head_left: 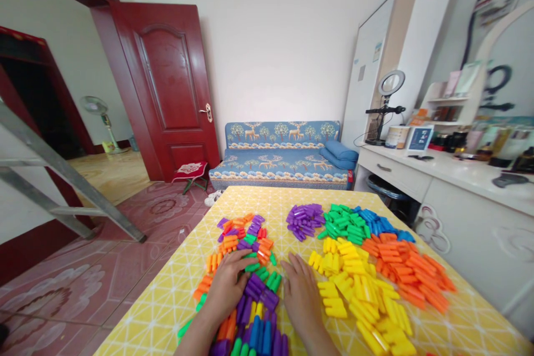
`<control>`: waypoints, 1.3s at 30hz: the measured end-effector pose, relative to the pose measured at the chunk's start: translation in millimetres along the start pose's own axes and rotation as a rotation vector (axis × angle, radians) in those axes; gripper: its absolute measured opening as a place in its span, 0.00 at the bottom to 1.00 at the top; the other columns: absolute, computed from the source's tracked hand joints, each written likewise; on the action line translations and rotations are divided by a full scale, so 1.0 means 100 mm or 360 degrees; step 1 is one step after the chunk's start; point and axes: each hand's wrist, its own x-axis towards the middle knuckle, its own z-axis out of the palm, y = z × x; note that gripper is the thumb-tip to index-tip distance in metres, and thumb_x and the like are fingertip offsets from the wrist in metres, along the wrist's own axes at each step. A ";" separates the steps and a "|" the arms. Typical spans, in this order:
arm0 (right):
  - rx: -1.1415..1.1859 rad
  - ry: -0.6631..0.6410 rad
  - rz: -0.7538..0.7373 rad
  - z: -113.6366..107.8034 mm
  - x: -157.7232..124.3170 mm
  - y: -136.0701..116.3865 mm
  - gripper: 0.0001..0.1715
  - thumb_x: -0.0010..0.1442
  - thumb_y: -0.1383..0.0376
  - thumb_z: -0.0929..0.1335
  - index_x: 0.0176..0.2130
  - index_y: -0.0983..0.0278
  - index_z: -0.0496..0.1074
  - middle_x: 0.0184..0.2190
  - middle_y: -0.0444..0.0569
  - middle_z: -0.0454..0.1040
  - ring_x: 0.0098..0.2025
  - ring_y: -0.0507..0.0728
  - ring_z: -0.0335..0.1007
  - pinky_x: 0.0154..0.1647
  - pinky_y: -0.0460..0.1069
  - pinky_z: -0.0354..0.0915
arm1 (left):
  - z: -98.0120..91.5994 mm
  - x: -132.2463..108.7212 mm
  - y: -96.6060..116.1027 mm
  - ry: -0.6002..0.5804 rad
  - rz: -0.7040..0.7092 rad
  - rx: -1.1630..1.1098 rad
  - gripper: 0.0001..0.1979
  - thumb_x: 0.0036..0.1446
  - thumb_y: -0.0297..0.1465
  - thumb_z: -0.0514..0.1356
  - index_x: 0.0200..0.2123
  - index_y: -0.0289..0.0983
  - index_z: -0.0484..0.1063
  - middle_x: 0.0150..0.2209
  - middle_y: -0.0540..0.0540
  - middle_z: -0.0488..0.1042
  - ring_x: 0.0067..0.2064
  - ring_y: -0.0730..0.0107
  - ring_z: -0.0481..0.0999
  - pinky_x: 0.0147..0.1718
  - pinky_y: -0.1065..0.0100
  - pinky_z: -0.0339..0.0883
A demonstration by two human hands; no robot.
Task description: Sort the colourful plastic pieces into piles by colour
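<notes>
A mixed pile of small tube-like plastic pieces (261, 292) in purple, green, orange, blue, yellow and red lies on the left half of the table. My left hand (228, 285) rests over this pile, fingers bent but apart, touching green and orange pieces; nothing shows gripped in it. Beside the pile's right edge, my right hand (302, 296) lies on the cloth with its fingers stretched out and holds nothing. To its right are single-colour heaps: yellow pieces (362, 292), orange pieces (409, 267), green pieces (345, 223), blue pieces (377, 222) and purple pieces (305, 221).
A yellow patterned cloth (167, 300) covers the table. Behind it stands a blue sofa (279, 161); a white dressing table (400, 164) with bottles and a ring light (391, 83) is on the right. At left are a red door (167, 78), a folding stool (191, 171) and a metal ladder (79, 161).
</notes>
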 end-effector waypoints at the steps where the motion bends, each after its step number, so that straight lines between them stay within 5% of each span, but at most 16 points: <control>1: -0.0001 -0.0006 0.0003 0.00 0.00 0.00 0.24 0.61 0.69 0.58 0.53 0.61 0.71 0.60 0.50 0.63 0.64 0.60 0.52 0.64 0.56 0.45 | 0.00 0.00 0.00 -0.0003 0.0004 -0.0003 0.22 0.51 0.22 0.56 0.46 0.48 0.76 0.53 0.47 0.72 0.55 0.59 0.69 0.57 0.53 0.60; 39: -0.0077 0.0020 -0.0017 -0.05 0.01 -0.05 0.27 0.56 0.71 0.60 0.53 0.60 0.71 0.60 0.48 0.62 0.63 0.60 0.54 0.64 0.57 0.48 | 0.00 0.00 0.02 0.0035 -0.0061 -0.0094 0.19 0.50 0.24 0.58 0.43 0.46 0.78 0.51 0.45 0.73 0.54 0.58 0.69 0.55 0.54 0.61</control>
